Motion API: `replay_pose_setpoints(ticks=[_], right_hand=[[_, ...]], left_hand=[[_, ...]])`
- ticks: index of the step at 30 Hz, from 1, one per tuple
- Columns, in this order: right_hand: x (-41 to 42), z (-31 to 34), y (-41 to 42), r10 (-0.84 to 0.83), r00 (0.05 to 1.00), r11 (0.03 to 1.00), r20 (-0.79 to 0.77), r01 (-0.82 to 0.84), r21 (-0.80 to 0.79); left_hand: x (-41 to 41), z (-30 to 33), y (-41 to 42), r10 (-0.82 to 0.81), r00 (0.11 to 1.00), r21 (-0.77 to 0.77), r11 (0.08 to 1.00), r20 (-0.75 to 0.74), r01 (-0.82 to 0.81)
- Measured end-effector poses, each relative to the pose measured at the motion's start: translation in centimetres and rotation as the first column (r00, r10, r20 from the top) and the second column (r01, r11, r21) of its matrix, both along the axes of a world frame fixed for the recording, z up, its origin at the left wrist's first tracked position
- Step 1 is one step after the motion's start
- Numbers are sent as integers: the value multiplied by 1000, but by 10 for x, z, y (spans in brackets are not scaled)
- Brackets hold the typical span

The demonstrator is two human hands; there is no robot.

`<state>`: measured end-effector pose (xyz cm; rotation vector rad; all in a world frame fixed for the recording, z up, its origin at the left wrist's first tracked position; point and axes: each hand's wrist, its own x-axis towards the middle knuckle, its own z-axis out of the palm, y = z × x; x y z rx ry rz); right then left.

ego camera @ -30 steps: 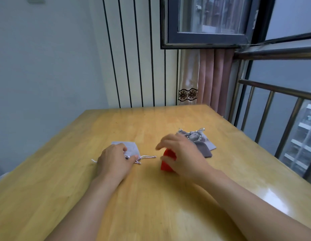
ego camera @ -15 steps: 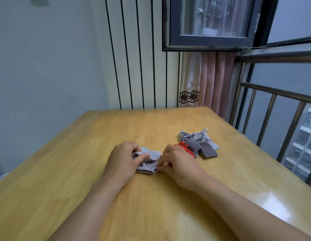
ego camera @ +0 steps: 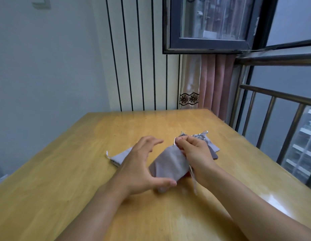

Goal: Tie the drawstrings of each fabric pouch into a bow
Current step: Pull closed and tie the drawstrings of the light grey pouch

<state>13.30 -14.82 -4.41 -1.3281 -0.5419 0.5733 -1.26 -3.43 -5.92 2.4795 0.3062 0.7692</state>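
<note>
Head view: my right hand point(ego camera: 194, 154) pinches the top of the grey pouch point(ego camera: 169, 164) at counter point(ego camera: 81, 171) centre, silver drawstring point(ego camera: 193, 178) trailing toward 5 o'clock; my left hand point(ego camera: 142, 166) hovers spread over it, gripping nothing. Second grey pouch point(ego camera: 119, 156) lies flat at 9 o'clock, tied pouches point(ego camera: 206, 141) at 2 o'clock. Next: I'd take the loose cord with the left, keep both ends taut and even, then cross and loop.

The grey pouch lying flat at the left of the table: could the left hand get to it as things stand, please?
Probably yes: the left hand is open, holds nothing and hovers right beside that grey pouch.
</note>
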Motion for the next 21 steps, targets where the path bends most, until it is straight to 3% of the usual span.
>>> replay_pose_setpoints(ticks=[4,10,15,18,21], right_hand=[[-4,2,-3,25,986,999,-162,-17,48],[-15,3,-4,31,982,999,-188,-24,38],[-12,0,-1,86,965,994,-247,-67,86],[-9,3,-2,130,969,990,-212,-115,84],[1,11,-5,133,981,988,-139,-120,97]], left_hand=[[5,-5,-7,-30,999,83,996,13,29],[11,2,-20,-25,968,110,994,252,-3],[16,-3,-15,-51,936,143,990,347,1],[17,-4,-14,80,878,-19,997,471,-81],[17,-2,-8,301,839,-439,895,454,-83]])
